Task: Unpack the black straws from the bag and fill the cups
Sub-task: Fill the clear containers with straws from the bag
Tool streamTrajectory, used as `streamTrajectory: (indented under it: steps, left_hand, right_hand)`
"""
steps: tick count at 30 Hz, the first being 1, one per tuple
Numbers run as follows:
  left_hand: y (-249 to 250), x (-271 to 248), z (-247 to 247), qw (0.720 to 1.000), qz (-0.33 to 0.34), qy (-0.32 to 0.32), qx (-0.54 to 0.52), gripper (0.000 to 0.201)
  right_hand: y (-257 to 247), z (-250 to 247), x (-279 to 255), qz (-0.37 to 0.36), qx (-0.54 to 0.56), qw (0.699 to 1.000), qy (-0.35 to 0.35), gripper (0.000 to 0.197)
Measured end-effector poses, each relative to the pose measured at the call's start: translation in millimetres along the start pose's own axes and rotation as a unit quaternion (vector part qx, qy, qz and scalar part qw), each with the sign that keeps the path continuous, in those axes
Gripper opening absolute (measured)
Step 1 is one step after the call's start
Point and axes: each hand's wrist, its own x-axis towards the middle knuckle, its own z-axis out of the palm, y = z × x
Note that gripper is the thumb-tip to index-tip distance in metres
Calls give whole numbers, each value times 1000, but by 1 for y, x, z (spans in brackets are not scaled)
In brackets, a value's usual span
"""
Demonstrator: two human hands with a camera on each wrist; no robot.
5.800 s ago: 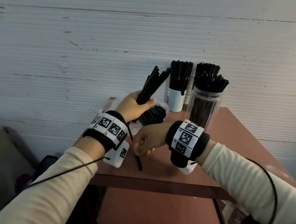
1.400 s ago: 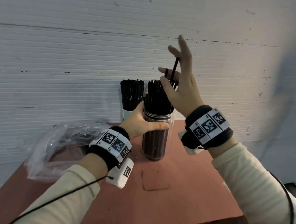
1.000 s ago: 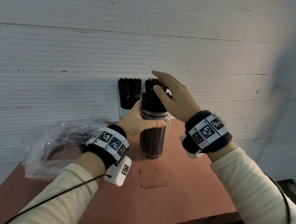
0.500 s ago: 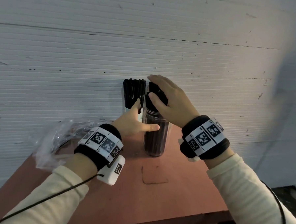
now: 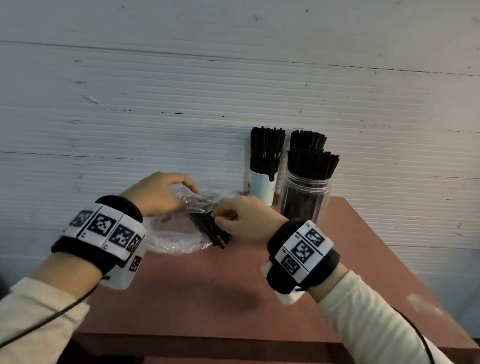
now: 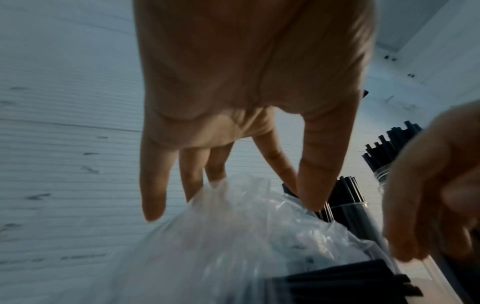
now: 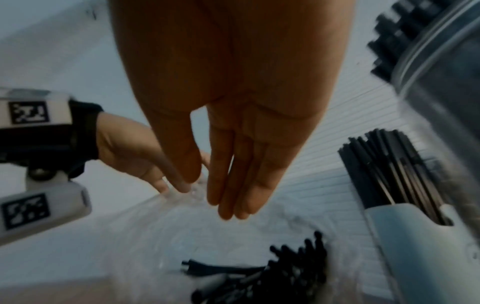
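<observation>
A crumpled clear plastic bag [image 5: 175,235] lies at the back left of the table with a bundle of black straws [image 5: 210,230] sticking out of its mouth. My left hand [image 5: 190,188] arches over the bag, and in the left wrist view its thumb and forefinger [image 6: 303,197] pinch the bag's raised top [image 6: 233,246]. My right hand [image 5: 221,214] hovers just over the straws [image 7: 272,273], fingers [image 7: 233,195] straight and holding nothing. A pale cup [image 5: 262,184] and a clear jar [image 5: 304,203], both packed with upright black straws, stand to the right of the bag.
The reddish-brown table [image 5: 211,294] stands against a ribbed white wall [image 5: 172,88]. A third bunch of straws [image 5: 306,139] rises behind the clear jar. The table's front edge is near my forearms, and its right edge runs just beyond the jar.
Both hands have left the clear jar and moved left to the bag. My left hand let go of the jar and took hold of the bag; the right hand lifted off the jar's straws.
</observation>
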Motion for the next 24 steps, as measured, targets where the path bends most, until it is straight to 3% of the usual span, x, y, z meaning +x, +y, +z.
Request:
streamTrajectory:
  steps: [3, 6, 12, 20, 24]
  left_hand:
    - [-9, -4, 2, 1000, 24, -18, -1, 46]
    - [-14, -2, 7, 999, 26, 12, -16, 51]
    - [-15, 7, 9, 986, 54, 126, -91, 53]
    - [-18, 19, 17, 974, 73, 113, -182, 52]
    - [-19, 25, 15, 970, 77, 117, -198, 50]
  right_hand:
    - [-5, 19, 12, -6, -54, 991, -120, 32]
    - [1, 34, 28, 6, -80, 983, -167, 34]
    - [30, 44, 49, 81, -190, 970, -126, 59]
    - [46, 45, 67, 165, -149, 969, -105, 63]
    - [46, 45, 74, 166, -139, 970, -109, 61]
